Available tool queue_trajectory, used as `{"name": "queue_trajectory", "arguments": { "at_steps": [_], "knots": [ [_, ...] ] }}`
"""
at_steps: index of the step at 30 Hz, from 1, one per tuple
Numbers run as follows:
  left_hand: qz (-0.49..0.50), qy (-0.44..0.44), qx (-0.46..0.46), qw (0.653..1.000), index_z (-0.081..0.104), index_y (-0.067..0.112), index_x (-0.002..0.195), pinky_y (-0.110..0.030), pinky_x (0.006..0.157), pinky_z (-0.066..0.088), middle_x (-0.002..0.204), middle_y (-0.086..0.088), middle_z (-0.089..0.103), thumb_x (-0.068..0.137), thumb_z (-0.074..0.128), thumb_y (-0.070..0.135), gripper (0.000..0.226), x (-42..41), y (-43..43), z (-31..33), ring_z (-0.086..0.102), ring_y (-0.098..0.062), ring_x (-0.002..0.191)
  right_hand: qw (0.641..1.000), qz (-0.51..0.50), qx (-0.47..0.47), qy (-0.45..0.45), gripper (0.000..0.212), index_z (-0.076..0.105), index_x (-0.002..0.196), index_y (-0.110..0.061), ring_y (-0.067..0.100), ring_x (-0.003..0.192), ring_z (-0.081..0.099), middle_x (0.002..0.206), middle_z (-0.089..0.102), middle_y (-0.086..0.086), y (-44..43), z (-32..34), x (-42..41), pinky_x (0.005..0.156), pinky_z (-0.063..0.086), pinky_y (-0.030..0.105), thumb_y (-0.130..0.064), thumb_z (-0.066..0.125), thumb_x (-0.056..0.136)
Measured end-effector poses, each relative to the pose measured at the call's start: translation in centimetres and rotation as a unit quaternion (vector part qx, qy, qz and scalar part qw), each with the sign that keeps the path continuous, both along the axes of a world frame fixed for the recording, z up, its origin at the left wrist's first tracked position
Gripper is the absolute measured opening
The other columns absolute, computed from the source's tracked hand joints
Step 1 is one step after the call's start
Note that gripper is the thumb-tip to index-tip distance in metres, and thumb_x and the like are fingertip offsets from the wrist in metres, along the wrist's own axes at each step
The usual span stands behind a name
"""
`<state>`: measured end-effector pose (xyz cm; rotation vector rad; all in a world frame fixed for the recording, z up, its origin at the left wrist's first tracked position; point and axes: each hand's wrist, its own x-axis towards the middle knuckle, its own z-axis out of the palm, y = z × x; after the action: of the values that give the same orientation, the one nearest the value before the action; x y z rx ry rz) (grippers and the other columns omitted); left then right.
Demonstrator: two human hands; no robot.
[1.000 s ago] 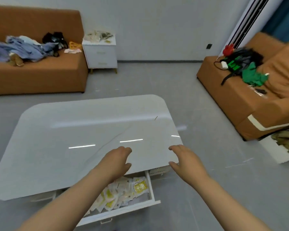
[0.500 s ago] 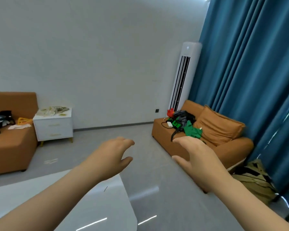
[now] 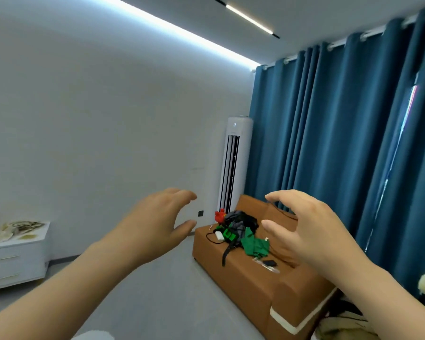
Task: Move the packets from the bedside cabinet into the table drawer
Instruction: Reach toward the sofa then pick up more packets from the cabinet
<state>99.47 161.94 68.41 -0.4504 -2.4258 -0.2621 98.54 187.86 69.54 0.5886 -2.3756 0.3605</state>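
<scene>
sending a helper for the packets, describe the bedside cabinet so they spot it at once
Follow the pale wall left, away from the blue curtains and orange sofa. Low against it stands the bedside cabinet: white, with two drawers. It alone carries a heap of pale packets on top.

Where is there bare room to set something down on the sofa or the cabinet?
On the sofa, the near seat, between the black item and the armrest, is bare. Its far end is crowded with clothes. Packets cover most of the cabinet top.
</scene>
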Motion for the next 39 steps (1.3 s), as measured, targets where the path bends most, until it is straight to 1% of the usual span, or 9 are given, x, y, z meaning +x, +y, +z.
{"name": "queue_trajectory", "arguments": {
  "at_steps": [7, 11, 12, 15, 17, 24, 30, 33, 39],
  "knots": [
    [-0.005, 0.041, 0.001, 0.999, 0.037, 0.032, 0.140, -0.014, 0.095, 0.033, 0.137, 0.015, 0.046, 0.093, 0.048, 0.046, 0.050, -10.8, 1.4, 3.5, 0.046, -0.004, 0.121, 0.999, -0.005, 0.011, 0.035, 0.047, 0.055, 0.129, -0.028, 0.005, 0.123, 0.049, 0.128, 0.057, -0.016, 0.7, 3.5, -10.5, 0.103, 0.041, 0.025, -0.042, 0.065, 0.085],
    [-0.003, 0.066, -0.004, 0.998, 0.035, 0.034, 0.140, -0.008, 0.085, 0.027, 0.138, 0.018, 0.044, 0.094, 0.045, 0.047, 0.049, -17.0, 1.9, 6.0, 0.046, -0.001, 0.093, 0.999, -0.001, 0.007, 0.050, 0.048, 0.051, 0.132, -0.030, 0.003, 0.126, 0.045, 0.132, 0.054, -0.017, 0.3, 5.6, -17.3, 0.106, 0.037, 0.023, -0.043, 0.062, 0.087],
    [-0.004, 0.070, -0.005, 0.998, 0.035, 0.034, 0.140, -0.008, 0.085, 0.027, 0.137, 0.018, 0.044, 0.094, 0.045, 0.047, 0.049, -18.5, 1.9, 6.4, 0.047, -0.001, 0.095, 0.999, -0.001, 0.005, 0.054, 0.048, 0.051, 0.133, -0.030, 0.003, 0.127, 0.045, 0.133, 0.053, -0.017, 0.2, 6.0, -18.9, 0.106, 0.036, 0.022, -0.043, 0.062, 0.087],
    [-0.007, 0.070, 0.000, 0.998, 0.036, 0.033, 0.139, -0.011, 0.093, 0.033, 0.137, 0.017, 0.046, 0.093, 0.046, 0.046, 0.049, -22.8, 1.8, 6.6, 0.048, -0.001, 0.117, 0.998, 0.004, 0.004, 0.057, 0.048, 0.051, 0.133, -0.030, 0.002, 0.126, 0.045, 0.133, 0.053, -0.017, -0.1, 6.5, -23.5, 0.106, 0.037, 0.022, -0.042, 0.062, 0.088],
    [-0.003, 0.067, -0.001, 0.998, 0.038, 0.033, 0.139, -0.014, 0.096, 0.035, 0.137, 0.017, 0.046, 0.093, 0.047, 0.046, 0.049, -25.5, 1.7, 6.5, 0.047, -0.002, 0.122, 0.998, 0.013, 0.009, 0.055, 0.048, 0.050, 0.133, -0.030, 0.001, 0.126, 0.045, 0.133, 0.053, -0.017, -0.2, 6.5, -26.4, 0.105, 0.036, 0.021, -0.042, 0.061, 0.088],
    [0.038, 0.064, -0.007, 0.997, 0.036, 0.032, 0.140, -0.015, 0.098, 0.034, 0.138, 0.017, 0.045, 0.093, 0.046, 0.046, 0.050, -35.1, 1.4, 5.8, 0.048, -0.002, 0.121, 0.998, 0.046, 0.022, 0.046, 0.049, 0.048, 0.135, -0.030, 0.001, 0.127, 0.043, 0.135, 0.051, -0.016, -0.8, 5.8, -38.1, 0.105, 0.035, 0.019, -0.043, 0.059, 0.089],
    [0.084, 0.068, -0.017, 0.994, 0.036, 0.032, 0.140, -0.018, 0.097, 0.037, 0.137, 0.016, 0.046, 0.093, 0.046, 0.047, 0.050, -44.3, 1.7, 6.0, 0.050, -0.004, 0.118, 0.994, 0.084, 0.046, 0.043, 0.050, 0.042, 0.138, -0.034, -0.003, 0.129, 0.037, 0.139, 0.046, -0.020, -1.6, 5.8, -48.8, 0.100, 0.021, 0.009, -0.045, 0.054, 0.091],
    [0.109, 0.062, -0.010, 0.992, 0.036, 0.032, 0.140, -0.018, 0.096, 0.038, 0.137, 0.016, 0.046, 0.093, 0.046, 0.047, 0.050, -48.8, 1.4, 5.9, 0.050, -0.004, 0.120, 0.991, 0.116, 0.049, 0.034, 0.051, 0.042, 0.139, -0.033, -0.002, 0.128, 0.039, 0.139, 0.046, -0.018, -2.7, 6.1, -54.4, 0.101, 0.025, 0.012, -0.045, 0.055, 0.092],
    [0.177, 0.062, -0.002, 0.982, 0.038, 0.032, 0.139, -0.020, 0.098, 0.039, 0.135, 0.017, 0.047, 0.092, 0.047, 0.047, 0.049, -56.5, -1.9, 5.2, 0.049, -0.005, 0.121, 0.983, 0.174, 0.053, 0.027, 0.051, 0.042, 0.139, -0.032, -0.001, 0.129, 0.039, 0.140, 0.046, -0.018, -7.0, 5.3, -65.2, 0.098, 0.023, 0.011, -0.046, 0.054, 0.091]
  ]
}}
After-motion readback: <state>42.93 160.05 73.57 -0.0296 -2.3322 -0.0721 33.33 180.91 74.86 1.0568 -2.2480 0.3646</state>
